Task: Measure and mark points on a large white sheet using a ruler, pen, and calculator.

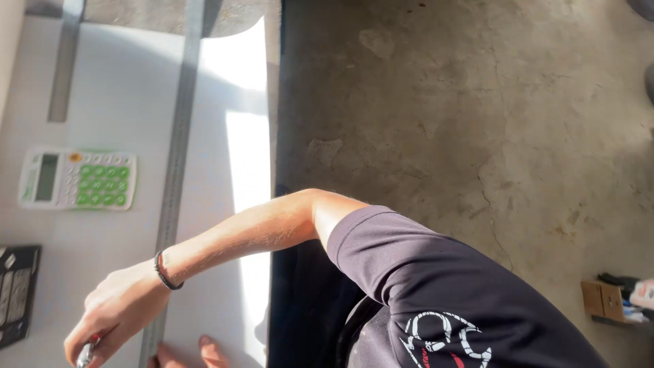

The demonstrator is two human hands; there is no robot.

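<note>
My right hand (119, 310) is closed around a slim pen with a red and silver tip (86, 354), low at the left and just beside a long metal ruler (178, 136). A dark cord bracelet circles that wrist. The ruler lies along a large white sheet (116, 88) that covers the table. Only two fingertips of my left hand (208, 353) show at the bottom edge. They lie flat and apart on the sheet, right next to the ruler's near end. My dark sleeve fills the lower right.
A white calculator with green keys (77, 178) lies on the sheet left of the ruler. A shorter metal bar (65, 68) sits at the top left, and a black flat object (17, 293) at the left edge. Beyond the table edge is a concrete floor (477, 136) with a small cardboard box (603, 300).
</note>
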